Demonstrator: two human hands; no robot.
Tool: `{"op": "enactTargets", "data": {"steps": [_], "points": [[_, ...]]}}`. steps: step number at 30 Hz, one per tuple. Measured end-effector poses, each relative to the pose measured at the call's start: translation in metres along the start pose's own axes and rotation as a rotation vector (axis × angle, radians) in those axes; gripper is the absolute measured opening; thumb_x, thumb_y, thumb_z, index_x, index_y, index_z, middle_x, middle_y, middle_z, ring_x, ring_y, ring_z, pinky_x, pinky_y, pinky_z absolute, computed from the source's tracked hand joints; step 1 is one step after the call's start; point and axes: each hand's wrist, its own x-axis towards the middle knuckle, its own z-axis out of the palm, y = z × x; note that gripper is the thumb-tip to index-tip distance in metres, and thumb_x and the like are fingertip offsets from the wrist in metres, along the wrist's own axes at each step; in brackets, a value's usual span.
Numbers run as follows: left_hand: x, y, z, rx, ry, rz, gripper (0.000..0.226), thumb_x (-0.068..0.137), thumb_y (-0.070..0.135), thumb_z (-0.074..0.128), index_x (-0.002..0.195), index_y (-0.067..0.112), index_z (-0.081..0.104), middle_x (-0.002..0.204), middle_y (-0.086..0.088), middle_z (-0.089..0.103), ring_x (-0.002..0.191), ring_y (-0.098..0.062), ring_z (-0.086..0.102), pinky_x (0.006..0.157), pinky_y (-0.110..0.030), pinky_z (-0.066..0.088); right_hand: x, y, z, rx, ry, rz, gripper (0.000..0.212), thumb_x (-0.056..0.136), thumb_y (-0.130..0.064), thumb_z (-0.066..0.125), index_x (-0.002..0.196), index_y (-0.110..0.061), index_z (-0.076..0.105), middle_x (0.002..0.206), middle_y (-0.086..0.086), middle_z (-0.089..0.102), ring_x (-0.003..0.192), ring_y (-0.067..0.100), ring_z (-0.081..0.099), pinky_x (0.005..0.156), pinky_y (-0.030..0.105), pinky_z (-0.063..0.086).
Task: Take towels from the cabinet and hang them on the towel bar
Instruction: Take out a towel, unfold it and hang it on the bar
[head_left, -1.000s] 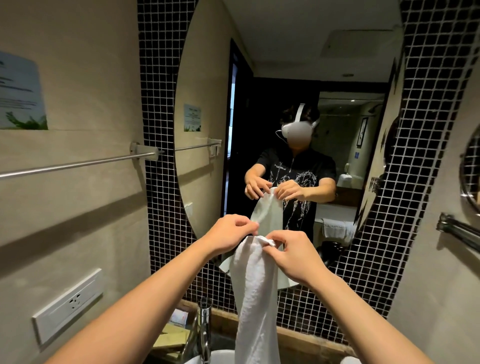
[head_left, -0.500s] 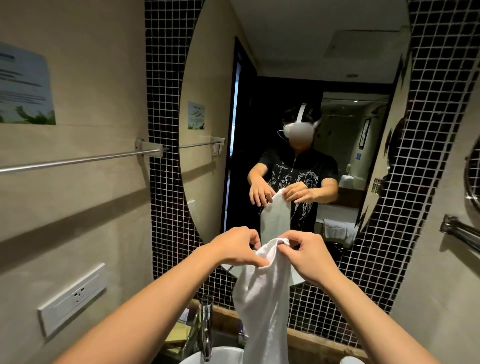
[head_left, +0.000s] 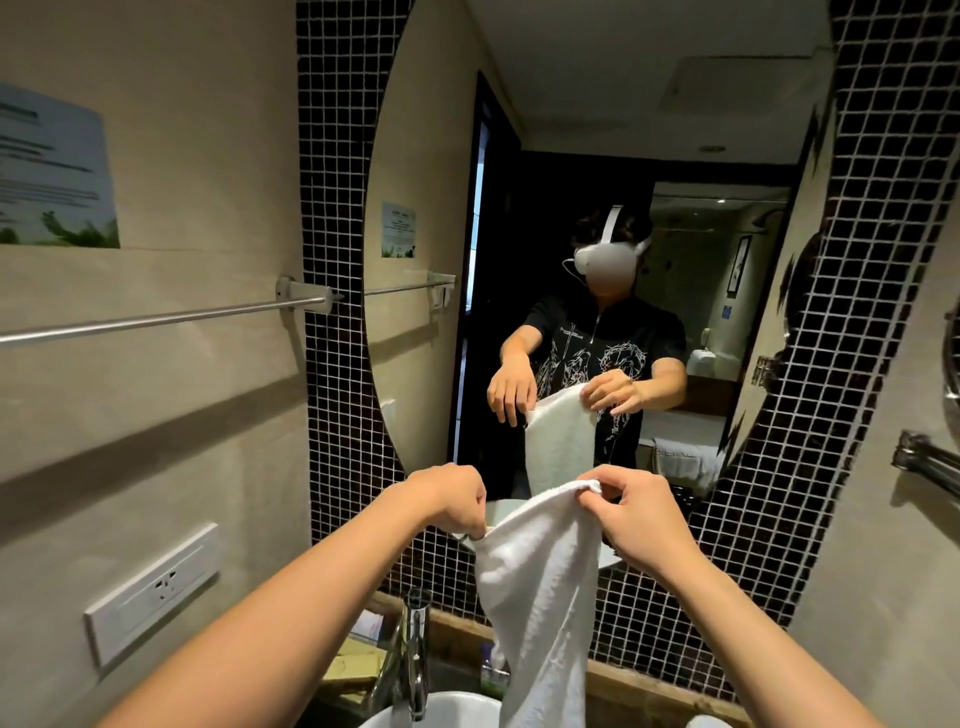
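Observation:
A white towel (head_left: 540, 592) hangs down in front of me over the sink. My left hand (head_left: 451, 501) pinches its upper left corner and my right hand (head_left: 636, 512) pinches the upper right corner, so the top edge stretches between them. A chrome towel bar (head_left: 156, 321) runs along the beige wall to my left, above and left of the towel, with nothing on it. The cabinet is out of view.
A large oval mirror (head_left: 597, 156) faces me, framed by black mosaic tile. Below are a chrome faucet (head_left: 413, 660) and the rim of a white basin (head_left: 447, 709). A wall socket (head_left: 153, 590) sits low on the left wall. Another metal rail (head_left: 927, 465) sticks out at right.
My hands have drawn apart along the towel's top edge, spreading it wider, and have dropped slightly in the view. The camera has shifted a little closer to the mirror.

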Motion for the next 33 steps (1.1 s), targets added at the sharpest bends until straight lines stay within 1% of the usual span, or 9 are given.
{"op": "enactTargets", "data": {"steps": [6, 11, 15, 20, 23, 25, 28, 30, 33], "points": [[-0.006, -0.008, -0.004, -0.162, 0.102, -0.04, 0.019, 0.079, 0.025, 0.057, 0.067, 0.012, 0.063, 0.056, 0.004, 0.056, 0.054, -0.013, 0.049, 0.049, -0.024, 0.038, 0.001, 0.002, -0.004, -0.044, 0.06, 0.042, 0.012, 0.087, -0.03, 0.066, 0.084, -0.038, 0.075, 0.079, -0.017, 0.072, 0.079, 0.009, 0.066, 0.071, 0.037, 0.056], [-0.008, -0.011, -0.012, -0.462, 0.263, -0.049, 0.016, 0.08, 0.02, 0.053, 0.067, 0.015, 0.046, 0.061, 0.0, 0.045, 0.059, -0.017, 0.041, 0.054, -0.03, 0.03, 0.001, 0.001, -0.003, -0.103, 0.124, 0.094, 0.012, 0.089, -0.034, 0.064, 0.09, -0.032, 0.076, 0.083, -0.012, 0.073, 0.083, 0.015, 0.065, 0.07, 0.036, 0.055], [-0.009, -0.009, -0.011, -0.628, 0.345, -0.025, 0.016, 0.078, 0.019, 0.052, 0.066, 0.015, 0.044, 0.062, -0.002, 0.043, 0.057, -0.018, 0.039, 0.056, -0.028, 0.036, 0.006, -0.004, -0.005, -0.012, 0.123, 0.097, 0.01, 0.088, -0.03, 0.066, 0.088, -0.03, 0.076, 0.084, -0.013, 0.073, 0.085, 0.013, 0.065, 0.074, 0.037, 0.055], [-0.011, -0.004, -0.002, -0.715, 0.478, 0.008, 0.018, 0.08, 0.025, 0.052, 0.064, 0.018, 0.046, 0.059, 0.002, 0.052, 0.056, -0.017, 0.052, 0.057, -0.033, 0.049, 0.01, -0.009, -0.01, 0.105, 0.136, 0.094, 0.013, 0.089, -0.027, 0.065, 0.08, -0.028, 0.075, 0.076, -0.012, 0.072, 0.08, 0.01, 0.065, 0.071, 0.037, 0.054], [-0.016, 0.003, -0.001, -0.766, 0.489, 0.093, 0.016, 0.089, 0.027, 0.056, 0.078, 0.015, 0.054, 0.068, 0.001, 0.062, 0.062, -0.012, 0.056, 0.061, -0.025, 0.046, 0.012, -0.014, -0.009, 0.14, 0.131, 0.087, 0.015, 0.09, -0.026, 0.064, 0.08, -0.027, 0.076, 0.075, -0.009, 0.072, 0.079, 0.012, 0.065, 0.071, 0.038, 0.054], [-0.021, 0.008, 0.0, -0.822, 0.398, 0.18, 0.029, 0.092, 0.041, 0.06, 0.095, 0.012, 0.059, 0.083, -0.002, 0.069, 0.071, -0.011, 0.062, 0.071, -0.025, 0.051, 0.014, -0.018, -0.007, 0.15, 0.122, 0.076, 0.016, 0.09, -0.026, 0.064, 0.079, -0.026, 0.075, 0.074, -0.007, 0.072, 0.078, 0.013, 0.066, 0.071, 0.038, 0.054], [-0.027, 0.016, 0.006, -0.618, 0.284, 0.212, 0.067, 0.074, 0.073, 0.06, 0.121, 0.024, 0.058, 0.111, 0.006, 0.067, 0.098, -0.007, 0.063, 0.089, -0.026, 0.051, 0.017, -0.024, -0.001, 0.166, 0.118, 0.052, 0.015, 0.088, -0.027, 0.064, 0.078, -0.024, 0.075, 0.072, -0.006, 0.072, 0.076, 0.014, 0.066, 0.071, 0.039, 0.055], [-0.033, 0.026, 0.01, -0.483, 0.252, 0.197, 0.088, 0.066, 0.081, 0.06, 0.135, 0.028, 0.05, 0.123, 0.009, 0.061, 0.107, -0.006, 0.059, 0.095, -0.029, 0.049, 0.019, -0.028, 0.003, 0.17, 0.108, 0.044, 0.015, 0.087, -0.027, 0.064, 0.08, -0.023, 0.076, 0.071, -0.006, 0.072, 0.074, 0.014, 0.066, 0.07, 0.038, 0.055], [-0.04, 0.047, 0.014, -0.452, 0.263, 0.224, 0.089, 0.062, 0.081, 0.064, 0.135, 0.032, 0.048, 0.125, 0.012, 0.06, 0.108, -0.006, 0.059, 0.095, -0.035, 0.05, 0.019, -0.033, 0.007, 0.162, 0.082, 0.002, 0.018, 0.087, -0.024, 0.063, 0.073, -0.03, 0.074, 0.065, -0.01, 0.069, 0.066, 0.008, 0.062, 0.062, 0.032, 0.05]]}}
